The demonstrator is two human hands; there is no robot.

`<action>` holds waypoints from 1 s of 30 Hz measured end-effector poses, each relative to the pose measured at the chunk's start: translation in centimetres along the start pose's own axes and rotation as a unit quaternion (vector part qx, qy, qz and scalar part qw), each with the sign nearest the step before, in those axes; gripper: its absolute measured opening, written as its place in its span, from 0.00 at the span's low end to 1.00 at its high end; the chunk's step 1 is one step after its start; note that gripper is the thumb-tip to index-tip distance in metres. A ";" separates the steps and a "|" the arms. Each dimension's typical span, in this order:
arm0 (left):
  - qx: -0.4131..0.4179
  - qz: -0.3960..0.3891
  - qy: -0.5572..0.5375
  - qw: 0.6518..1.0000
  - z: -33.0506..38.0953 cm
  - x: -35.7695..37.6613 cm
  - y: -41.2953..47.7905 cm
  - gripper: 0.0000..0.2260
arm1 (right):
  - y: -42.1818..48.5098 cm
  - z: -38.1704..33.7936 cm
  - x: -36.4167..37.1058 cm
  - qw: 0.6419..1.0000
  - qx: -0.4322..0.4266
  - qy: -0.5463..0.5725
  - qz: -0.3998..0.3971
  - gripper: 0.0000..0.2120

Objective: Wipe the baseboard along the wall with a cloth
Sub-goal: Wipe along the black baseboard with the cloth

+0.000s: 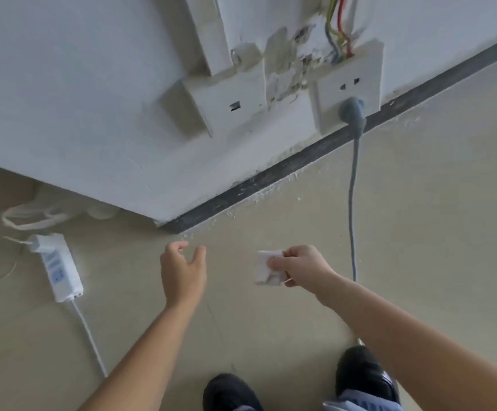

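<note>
1. While I stand over the floor (437, 209) looking down, my right hand (300, 266) holds a small white cloth (263, 271), folded and pinched between thumb and curled fingers (274, 264).
2. That cloth hangs in the air above the floor, well apart from the baseboard (274, 170) and not touching it.
3. My left hand (183, 271) holds nothing; its fingers (179, 246) are loosely bent and spread, thumb apart from them, palm turned toward the cloth.
4. Both hands are near each other, with the left one closer to the outer corner of the wall (78, 99).
5. Dark and narrow, the baseboard runs along the foot of the white wall from that corner away toward the right edge of the view, with white specks along its length and on the floor beside it.
6. Two white sockets sit low on the wall, a left socket (229, 105) and a right socket (346, 87); the paint between them is chipped and coloured wires (337, 28) run down into the right one.
7. A grey plug (352, 109) sits in the right socket, and its grey cable (351, 203) drops across the baseboard onto the floor, passing just beside my right hand.
8. Off to the left a white power strip (60, 268) lies on the floor with a white cable (88, 330) trailing toward me.
9. My two dark shoes (229, 393) show at the near edge.
</note>
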State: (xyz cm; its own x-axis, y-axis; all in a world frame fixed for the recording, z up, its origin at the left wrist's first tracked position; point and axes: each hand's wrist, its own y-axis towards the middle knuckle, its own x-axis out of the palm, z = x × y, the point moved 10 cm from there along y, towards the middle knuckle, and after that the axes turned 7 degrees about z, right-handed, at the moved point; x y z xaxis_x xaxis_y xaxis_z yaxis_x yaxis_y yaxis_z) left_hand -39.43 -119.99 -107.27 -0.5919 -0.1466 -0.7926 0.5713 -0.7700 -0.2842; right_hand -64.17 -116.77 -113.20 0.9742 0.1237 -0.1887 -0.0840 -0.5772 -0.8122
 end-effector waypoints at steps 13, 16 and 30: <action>0.121 -0.126 0.146 0.974 -3.9 2.1 7.7 0.29 | 11.1 -0.8 19.4 0.985 0.036 0.090 -0.143 0.15; 0.080 -0.159 0.071 0.981 -4.0 2.0 7.9 0.27 | 11.5 -1.3 20.7 0.982 0.046 0.134 -0.128 0.08; 0.058 -0.156 -0.046 0.985 -4.2 1.7 8.0 0.23 | 12.6 -5.8 21.8 0.874 0.142 0.443 -0.141 0.11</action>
State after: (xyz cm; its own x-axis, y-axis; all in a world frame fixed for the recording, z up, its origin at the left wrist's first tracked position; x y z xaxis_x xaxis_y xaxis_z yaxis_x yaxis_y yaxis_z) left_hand -33.46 -123.82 -113.17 -0.7804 0.0564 -0.6228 0.2884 -0.8512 -0.4384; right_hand -42.75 -126.05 -124.38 0.7342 -0.5177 0.4392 0.2588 -0.3846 -0.8861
